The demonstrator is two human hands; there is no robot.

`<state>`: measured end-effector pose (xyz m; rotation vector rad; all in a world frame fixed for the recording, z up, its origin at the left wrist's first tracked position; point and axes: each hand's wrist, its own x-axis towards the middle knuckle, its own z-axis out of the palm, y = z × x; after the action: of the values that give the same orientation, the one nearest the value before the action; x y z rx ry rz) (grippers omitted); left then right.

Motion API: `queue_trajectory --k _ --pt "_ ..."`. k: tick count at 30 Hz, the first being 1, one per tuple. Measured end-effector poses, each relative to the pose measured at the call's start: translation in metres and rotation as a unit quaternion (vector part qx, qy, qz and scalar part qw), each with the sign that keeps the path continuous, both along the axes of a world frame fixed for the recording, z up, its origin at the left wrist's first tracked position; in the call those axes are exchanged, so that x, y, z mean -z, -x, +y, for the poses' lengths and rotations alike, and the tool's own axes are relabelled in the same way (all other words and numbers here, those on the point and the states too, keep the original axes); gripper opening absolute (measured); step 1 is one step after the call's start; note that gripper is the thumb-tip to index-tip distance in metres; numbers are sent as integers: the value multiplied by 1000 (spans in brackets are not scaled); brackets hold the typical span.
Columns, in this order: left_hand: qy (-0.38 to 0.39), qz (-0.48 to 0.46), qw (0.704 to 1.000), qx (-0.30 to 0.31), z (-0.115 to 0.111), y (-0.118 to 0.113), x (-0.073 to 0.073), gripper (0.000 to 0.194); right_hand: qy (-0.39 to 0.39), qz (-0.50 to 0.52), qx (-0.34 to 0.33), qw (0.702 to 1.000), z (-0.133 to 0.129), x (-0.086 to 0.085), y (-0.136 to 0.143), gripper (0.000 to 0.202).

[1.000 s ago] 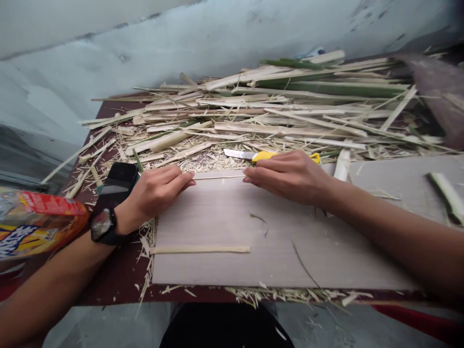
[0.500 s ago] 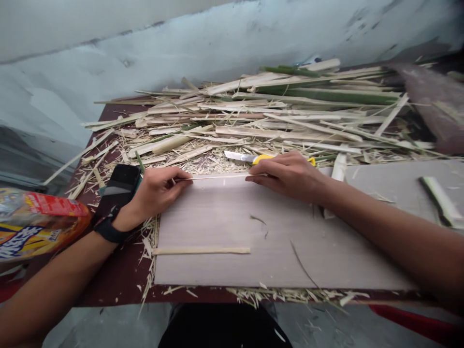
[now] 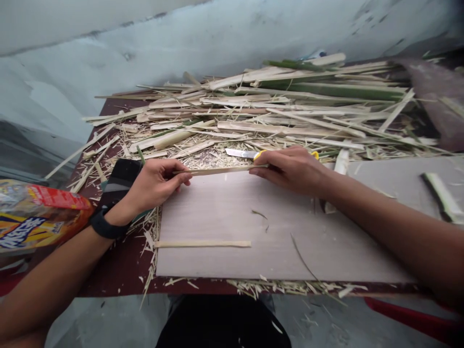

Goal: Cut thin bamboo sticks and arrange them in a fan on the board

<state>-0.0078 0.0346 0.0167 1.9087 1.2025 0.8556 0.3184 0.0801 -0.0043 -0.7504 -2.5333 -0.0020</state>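
strip (image 3: 222,171) spans left hand (image 3: 156,183) to right hand (image 3: 293,169)

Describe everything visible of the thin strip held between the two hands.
The strip is thin, narrow and pale tan, and looks like bamboo or wood. It runs roughly straight from side to side, its right part slightly higher in the picture. The left hand and the right hand pinch it toward either end, leaving its middle bare. It appears near the far edge of the board; whether the two touch cannot be told.
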Motion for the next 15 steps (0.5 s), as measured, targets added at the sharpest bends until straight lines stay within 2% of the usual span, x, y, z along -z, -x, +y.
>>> queue_trajectory --k 8,15 --pt "58 -18 998 -3 2 3 -2 21 1 36 28 999 3 -7 -4 17" --pt "97 0 995 4 1 9 -5 21 -48 91 158 982 8 -27 -21 21"
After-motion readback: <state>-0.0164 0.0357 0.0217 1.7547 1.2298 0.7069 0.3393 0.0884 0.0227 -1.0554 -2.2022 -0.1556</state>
